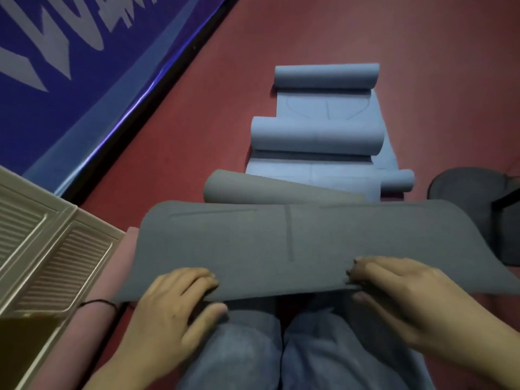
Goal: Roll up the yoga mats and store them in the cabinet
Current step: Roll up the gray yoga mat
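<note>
Hands grip the near edge of a grey yoga mat (295, 243) at lower centre of the frame: the left hand (168, 308) and right hand (408, 296) each pinch it, fingers curled on top, thumbs beneath, above a kneeling person's knees. A tight first fold, edges kept square, would likely give an even roll. Counted: three blue rolls (318, 135) at upper centre, some only partly wound; one lighter grey roll (253, 188) just behind the held mat; one pink rolled mat (98, 282) at lower left beside the louvred cabinet doors (42, 243).
</note>
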Available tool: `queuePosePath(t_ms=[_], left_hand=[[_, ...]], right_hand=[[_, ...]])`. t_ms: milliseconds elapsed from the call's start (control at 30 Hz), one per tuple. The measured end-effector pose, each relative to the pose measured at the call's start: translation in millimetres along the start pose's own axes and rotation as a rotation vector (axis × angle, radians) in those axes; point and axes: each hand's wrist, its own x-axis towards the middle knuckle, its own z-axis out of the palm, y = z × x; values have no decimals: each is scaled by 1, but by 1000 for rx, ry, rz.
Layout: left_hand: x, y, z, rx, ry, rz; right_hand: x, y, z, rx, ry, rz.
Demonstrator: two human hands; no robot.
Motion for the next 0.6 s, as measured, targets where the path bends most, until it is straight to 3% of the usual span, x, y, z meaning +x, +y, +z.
queuePosePath(t_ms=[167, 300, 467, 600], left_hand=[[46, 11, -10, 101, 60, -152], [76, 4, -4, 57, 48, -188], [71, 19, 11, 154, 122, -37], [59, 30, 16, 221, 171, 47]], right_hand=[[1, 6, 7, 82, 186, 87], [10, 11, 7, -129, 383, 10], [14, 5, 14, -366, 227, 43], [7, -1, 16, -371, 175, 57]])
